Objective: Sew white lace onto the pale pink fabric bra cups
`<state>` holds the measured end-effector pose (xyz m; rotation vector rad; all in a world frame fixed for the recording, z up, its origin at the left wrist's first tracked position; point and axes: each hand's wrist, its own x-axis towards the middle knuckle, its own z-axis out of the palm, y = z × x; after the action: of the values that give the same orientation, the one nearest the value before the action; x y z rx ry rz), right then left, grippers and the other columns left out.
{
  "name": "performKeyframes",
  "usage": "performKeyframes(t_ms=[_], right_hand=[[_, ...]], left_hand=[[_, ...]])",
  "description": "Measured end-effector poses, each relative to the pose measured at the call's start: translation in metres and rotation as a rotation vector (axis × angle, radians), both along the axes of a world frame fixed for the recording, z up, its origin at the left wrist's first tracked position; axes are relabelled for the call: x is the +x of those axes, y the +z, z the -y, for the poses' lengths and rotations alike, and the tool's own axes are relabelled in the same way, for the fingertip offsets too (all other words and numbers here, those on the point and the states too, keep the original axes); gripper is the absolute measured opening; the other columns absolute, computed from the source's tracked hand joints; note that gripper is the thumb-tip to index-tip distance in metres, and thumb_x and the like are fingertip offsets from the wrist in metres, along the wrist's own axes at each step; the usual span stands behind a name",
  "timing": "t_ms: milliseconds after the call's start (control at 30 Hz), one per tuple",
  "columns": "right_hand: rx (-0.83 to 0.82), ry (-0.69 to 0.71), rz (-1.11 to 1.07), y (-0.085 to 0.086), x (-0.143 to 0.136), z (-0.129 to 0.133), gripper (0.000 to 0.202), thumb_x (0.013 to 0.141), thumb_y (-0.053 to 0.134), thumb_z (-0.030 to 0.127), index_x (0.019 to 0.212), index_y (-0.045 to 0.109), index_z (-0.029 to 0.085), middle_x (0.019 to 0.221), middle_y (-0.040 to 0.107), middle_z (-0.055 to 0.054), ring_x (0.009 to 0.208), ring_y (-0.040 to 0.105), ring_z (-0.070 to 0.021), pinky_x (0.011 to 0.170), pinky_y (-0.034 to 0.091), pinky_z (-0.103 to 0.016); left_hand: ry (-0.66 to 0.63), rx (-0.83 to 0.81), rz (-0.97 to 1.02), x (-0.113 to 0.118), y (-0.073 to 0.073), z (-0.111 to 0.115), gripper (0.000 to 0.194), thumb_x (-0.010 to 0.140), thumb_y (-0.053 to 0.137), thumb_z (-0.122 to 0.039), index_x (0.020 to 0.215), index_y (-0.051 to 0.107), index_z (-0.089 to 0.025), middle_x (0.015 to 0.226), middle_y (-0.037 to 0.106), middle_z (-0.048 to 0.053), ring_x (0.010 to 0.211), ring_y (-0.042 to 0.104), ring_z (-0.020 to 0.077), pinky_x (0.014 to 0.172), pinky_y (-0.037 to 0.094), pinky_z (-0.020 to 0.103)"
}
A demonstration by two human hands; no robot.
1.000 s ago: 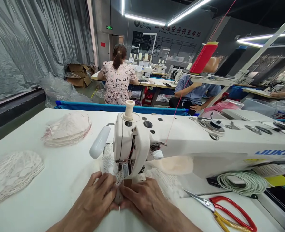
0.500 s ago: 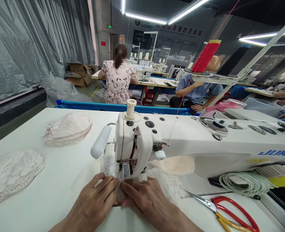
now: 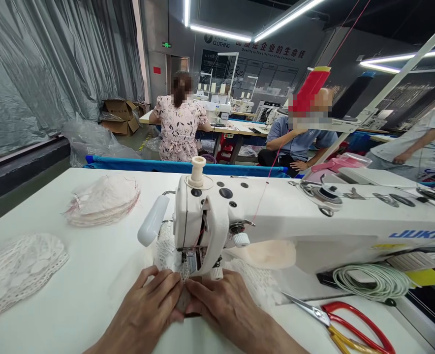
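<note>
A white sewing machine (image 3: pixel 276 201) stands before me, pink thread running to its head. White lace fabric (image 3: pixel 167 253) lies under the needle area and spreads out on both sides of it. My left hand (image 3: pixel 147 307) presses its curled fingers onto the lace just left of the presser foot. Close beside it, my right hand (image 3: pixel 234 307) has thumb and fingers closed on the same lace, right in front of the foot. The fingertips of both hands nearly meet, and the exact pinch is partly hidden.
Lace pieces (image 3: pixel 21 275) and a stack of white cup-shaped pieces (image 3: pixel 103 201) lie on the left. Red-handled scissors (image 3: pixel 326 314) rest at right, near coiled pale cord (image 3: pixel 372 281). A red thread cone (image 3: pixel 311 91) stands above. Other people sit or stand beyond the table.
Both hands keep hold of the lace and have barely moved. The view has shifted slightly. A person in a light top has come into view at the far right.
</note>
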<state>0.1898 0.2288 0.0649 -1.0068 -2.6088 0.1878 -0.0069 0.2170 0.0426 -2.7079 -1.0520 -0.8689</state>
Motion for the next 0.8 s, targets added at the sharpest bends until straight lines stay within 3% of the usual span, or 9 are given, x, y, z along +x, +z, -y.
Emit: performKeyframes(t_ms=[233,533,800], right_hand=[[-0.029,-0.052,0.070,-0.005,-0.001,-0.003,0.021,0.094,0.048,0.036,0.090,0.059,0.018,0.063,0.067,0.000,0.056,0.063,-0.0155,0.052,0.033,-0.026],[0.083,-0.081,0.088,-0.011,0.000,-0.003,0.020,0.095,0.045,0.034,0.099,0.057,0.019,0.062,0.066,0.001,0.050,0.060,-0.0162,0.049,0.028,-0.028],[0.088,-0.073,0.097,-0.008,-0.002,-0.003,0.022,0.096,0.043,0.035,0.101,0.056,0.018,0.065,0.068,0.000,0.051,0.060,-0.0141,0.048,0.026,-0.027]], left_hand=[[0.030,-0.010,0.053,0.002,-0.006,-0.005,0.035,0.100,0.029,-0.030,0.104,0.061,-0.018,0.092,0.068,0.003,0.086,0.059,0.0157,0.086,0.033,0.035],[0.028,-0.011,0.048,-0.001,-0.011,-0.005,0.028,0.098,0.036,-0.026,0.112,0.057,-0.014,0.099,0.068,0.006,0.093,0.058,0.0187,0.086,0.032,0.038],[0.058,0.062,0.072,0.002,-0.004,-0.004,0.032,0.099,0.033,-0.031,0.097,0.062,-0.017,0.091,0.068,0.003,0.092,0.060,0.0155,0.088,0.032,0.036]])
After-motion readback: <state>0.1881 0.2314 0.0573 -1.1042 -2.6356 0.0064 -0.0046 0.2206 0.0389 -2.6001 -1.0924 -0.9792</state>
